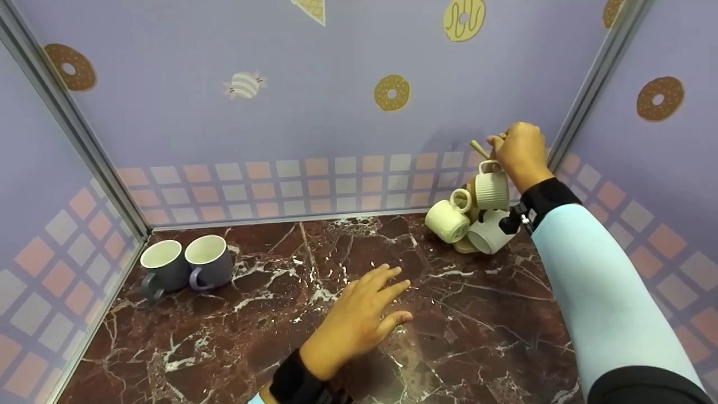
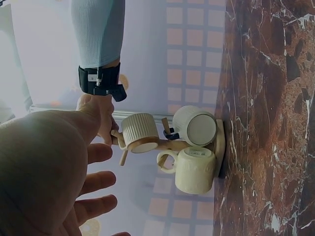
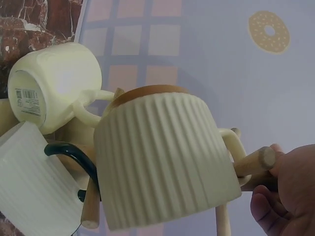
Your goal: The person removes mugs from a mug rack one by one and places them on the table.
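Observation:
My right hand [image 1: 521, 151] grips the top of a wooden mug tree [image 3: 261, 179] at the back right, its fingers curled round the wood. Just below the hand, a cream ribbed mug [image 1: 492, 189] hangs by its handle from a peg. Lower on the tree are a pale yellow mug [image 1: 447, 220] and a white mug with a dark green handle [image 3: 39, 182], both tilted. The left hand [image 1: 359, 314] holds nothing; its fingers are spread over the tabletop, in front and to the left of the tree.
Two mugs stand upright at the left: a dark grey one [image 1: 168, 269] and a purple-grey one [image 1: 210, 264]. The dark red marbled tabletop [image 1: 269, 336] ends at a lilac back wall [image 1: 314, 123], with side walls left and right.

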A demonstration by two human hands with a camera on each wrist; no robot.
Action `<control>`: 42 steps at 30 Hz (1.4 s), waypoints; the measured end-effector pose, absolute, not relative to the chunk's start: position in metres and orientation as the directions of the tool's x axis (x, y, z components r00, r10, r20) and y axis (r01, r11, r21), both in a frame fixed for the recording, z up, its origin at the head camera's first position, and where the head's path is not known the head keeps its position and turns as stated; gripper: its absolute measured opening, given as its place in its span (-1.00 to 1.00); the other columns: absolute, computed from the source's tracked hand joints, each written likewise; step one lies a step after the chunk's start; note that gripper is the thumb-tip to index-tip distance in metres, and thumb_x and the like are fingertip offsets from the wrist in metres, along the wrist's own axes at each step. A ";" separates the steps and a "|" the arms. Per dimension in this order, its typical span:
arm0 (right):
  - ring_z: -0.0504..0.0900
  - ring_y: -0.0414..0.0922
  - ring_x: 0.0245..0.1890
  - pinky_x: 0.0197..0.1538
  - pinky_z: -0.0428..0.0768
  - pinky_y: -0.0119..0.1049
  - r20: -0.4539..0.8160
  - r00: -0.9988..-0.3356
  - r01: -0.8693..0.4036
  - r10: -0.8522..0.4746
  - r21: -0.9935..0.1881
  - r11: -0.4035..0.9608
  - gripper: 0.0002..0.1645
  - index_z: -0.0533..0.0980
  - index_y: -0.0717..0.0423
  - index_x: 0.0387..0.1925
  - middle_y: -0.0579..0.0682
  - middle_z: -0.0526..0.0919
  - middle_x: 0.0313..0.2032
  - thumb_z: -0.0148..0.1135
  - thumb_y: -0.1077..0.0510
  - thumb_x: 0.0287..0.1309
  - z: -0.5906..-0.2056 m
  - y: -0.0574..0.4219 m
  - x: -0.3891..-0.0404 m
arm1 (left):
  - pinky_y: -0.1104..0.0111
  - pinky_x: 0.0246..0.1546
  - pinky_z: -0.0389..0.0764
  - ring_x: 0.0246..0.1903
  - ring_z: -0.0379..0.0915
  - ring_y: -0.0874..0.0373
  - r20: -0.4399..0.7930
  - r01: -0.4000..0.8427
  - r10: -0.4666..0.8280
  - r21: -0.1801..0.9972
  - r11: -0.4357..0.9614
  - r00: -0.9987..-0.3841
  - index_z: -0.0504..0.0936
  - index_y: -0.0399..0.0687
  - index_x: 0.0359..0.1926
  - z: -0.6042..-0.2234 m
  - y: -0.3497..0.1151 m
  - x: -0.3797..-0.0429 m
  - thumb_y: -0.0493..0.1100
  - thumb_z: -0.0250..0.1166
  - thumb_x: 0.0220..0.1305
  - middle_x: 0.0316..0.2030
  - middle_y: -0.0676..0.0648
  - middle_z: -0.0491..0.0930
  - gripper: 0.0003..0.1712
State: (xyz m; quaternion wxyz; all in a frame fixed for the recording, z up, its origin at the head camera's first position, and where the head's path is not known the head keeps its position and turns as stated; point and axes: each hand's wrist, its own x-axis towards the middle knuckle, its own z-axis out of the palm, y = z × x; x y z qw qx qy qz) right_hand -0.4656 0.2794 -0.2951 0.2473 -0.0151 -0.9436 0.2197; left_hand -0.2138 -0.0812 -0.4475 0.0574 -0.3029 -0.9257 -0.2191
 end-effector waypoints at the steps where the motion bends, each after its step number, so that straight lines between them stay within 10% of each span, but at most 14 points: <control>1: 0.79 0.45 -0.01 0.12 0.78 0.34 0.461 -0.877 -0.082 0.136 -0.421 0.903 -0.43 0.80 0.37 0.01 0.45 0.84 0.01 0.37 -0.13 0.64 -0.296 0.281 -0.466 | -0.18 0.78 0.27 0.78 0.15 -0.10 0.238 0.585 0.535 0.370 0.722 -0.810 0.46 0.18 0.68 -0.448 -0.081 -0.213 0.41 0.12 0.64 0.79 0.00 0.22 -0.19; 42: 0.76 0.24 0.26 0.41 0.71 0.14 0.397 -0.871 -0.120 0.290 -0.743 0.659 -0.37 0.67 0.25 0.39 0.33 0.80 0.28 0.23 -0.15 0.66 -0.370 0.317 -0.406 | -0.24 0.74 0.32 0.76 0.20 -0.16 0.267 0.623 0.563 0.365 0.691 -0.782 0.48 0.16 0.67 -0.446 -0.076 -0.207 0.38 0.19 0.63 0.77 -0.04 0.27 -0.22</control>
